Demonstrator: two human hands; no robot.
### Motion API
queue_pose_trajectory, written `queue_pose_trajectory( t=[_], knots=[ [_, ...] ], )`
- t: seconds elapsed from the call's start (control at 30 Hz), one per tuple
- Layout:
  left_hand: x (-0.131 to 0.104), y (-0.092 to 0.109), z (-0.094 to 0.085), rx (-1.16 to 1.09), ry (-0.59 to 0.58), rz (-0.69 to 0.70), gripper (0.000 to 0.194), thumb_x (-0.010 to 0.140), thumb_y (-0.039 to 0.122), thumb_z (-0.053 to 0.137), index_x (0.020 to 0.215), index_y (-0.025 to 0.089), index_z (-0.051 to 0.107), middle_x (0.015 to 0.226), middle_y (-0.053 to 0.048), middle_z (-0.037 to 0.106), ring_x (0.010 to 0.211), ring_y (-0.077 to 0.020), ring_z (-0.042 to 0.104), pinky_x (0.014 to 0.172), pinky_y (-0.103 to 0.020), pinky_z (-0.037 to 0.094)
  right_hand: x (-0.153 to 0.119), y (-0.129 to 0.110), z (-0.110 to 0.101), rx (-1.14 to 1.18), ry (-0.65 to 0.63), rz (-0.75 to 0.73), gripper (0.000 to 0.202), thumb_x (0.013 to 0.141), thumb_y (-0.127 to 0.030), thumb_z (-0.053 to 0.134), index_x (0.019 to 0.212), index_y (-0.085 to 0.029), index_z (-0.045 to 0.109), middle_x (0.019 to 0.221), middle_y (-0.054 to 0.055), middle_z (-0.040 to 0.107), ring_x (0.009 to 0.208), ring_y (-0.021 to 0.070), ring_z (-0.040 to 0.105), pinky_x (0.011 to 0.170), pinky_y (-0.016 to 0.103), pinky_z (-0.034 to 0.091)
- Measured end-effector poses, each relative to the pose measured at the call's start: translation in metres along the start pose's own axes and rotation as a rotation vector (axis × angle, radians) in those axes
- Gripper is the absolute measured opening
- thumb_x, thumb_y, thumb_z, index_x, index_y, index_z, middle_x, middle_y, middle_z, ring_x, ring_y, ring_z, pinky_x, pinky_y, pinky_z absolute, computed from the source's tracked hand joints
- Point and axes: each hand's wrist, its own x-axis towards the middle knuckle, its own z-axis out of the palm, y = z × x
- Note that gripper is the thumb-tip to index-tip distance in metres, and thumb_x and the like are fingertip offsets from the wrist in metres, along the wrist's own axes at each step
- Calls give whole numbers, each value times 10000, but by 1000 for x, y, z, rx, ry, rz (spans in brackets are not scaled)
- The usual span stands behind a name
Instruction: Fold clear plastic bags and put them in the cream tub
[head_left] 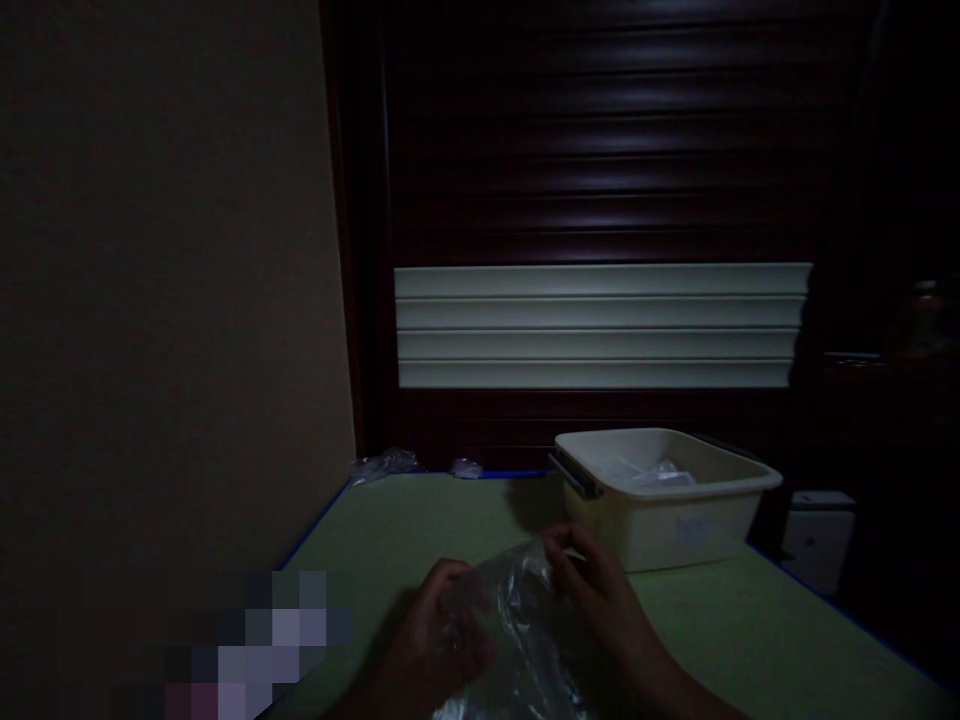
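A clear plastic bag (517, 620) hangs between my two hands above the green table top, its film creased and shiny. My left hand (442, 630) is at the bag's left side, thumb and fingers gripping the film, part of it seen through the plastic. At the upper right corner, my right hand (589, 590) pinches the bag's edge between thumb and fingers. The bag's lower end runs out of the bottom of the view. Whether anything lies inside it is too dark to tell.
A cream plastic tub (690, 525) with dark handles stands at the right back, holding clear plastic pieces. Crumpled clear plastic (386, 464) and a smaller piece (466, 468) lie at the table's far edge. A white box (817, 540) is beyond the right edge. A wall (172, 300) borders the left.
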Motion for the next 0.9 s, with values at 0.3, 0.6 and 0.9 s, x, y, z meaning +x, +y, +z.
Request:
queue_pose_trajectory(
  t=[0.3, 0.6, 0.9],
  knots=[
    [1, 11, 10, 91, 236, -41, 559, 709, 754, 516, 621, 205, 465, 476, 63, 456, 367, -98, 410, 379, -195, 330, -8, -2, 8, -75, -153, -5, 442, 817, -623, 507, 833, -185, 554, 628, -45, 488, 495, 109, 435, 428, 205, 323],
    [2, 13, 2, 128, 351, -95, 500, 685, 704, 563, 695, 206, 528, 430, 95, 397, 314, -90, 354, 316, -177, 232, 13, 11, -17, -338, 8, -165, 269, 881, -438, 500, 974, -201, 588, 721, 22, 619, 628, 188, 596, 561, 297, 463],
    [8, 5, -18, 278, 667, 162, 357, 782, 513, 552, 971, 211, 534, 993, -64, 583, 902, -255, 602, 748, -352, 499, 2, -9, -19, -654, -3, -551, 234, 934, -297, 401, 1107, -201, 526, 1092, 126, 613, 1033, 257, 586, 871, 435, 491]
  ],
)
